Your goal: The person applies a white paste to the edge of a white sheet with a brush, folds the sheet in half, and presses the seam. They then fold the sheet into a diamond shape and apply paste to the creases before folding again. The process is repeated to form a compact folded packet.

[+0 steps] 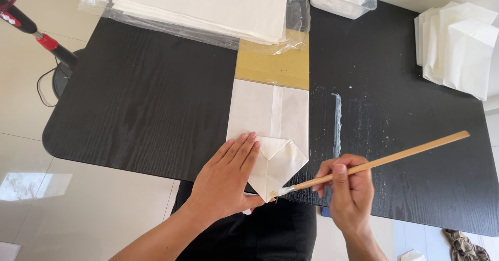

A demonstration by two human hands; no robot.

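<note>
My left hand (pixel 226 180) lies flat on the folded paper (pixel 270 131) at the bench's (pixel 145 94) near edge; the brush (pixel 371 163) in my right hand (pixel 349 191) touches its near tip. The sheet stack (pixel 208 3) sits at the far edge, the folded pile (pixel 457 45) at the far right corner.

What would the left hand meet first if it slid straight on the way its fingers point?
The left hand lies flat on the folded white paper, fingers pointing up-right. It would cross more paper first, then probably the brown cardboard.
</note>
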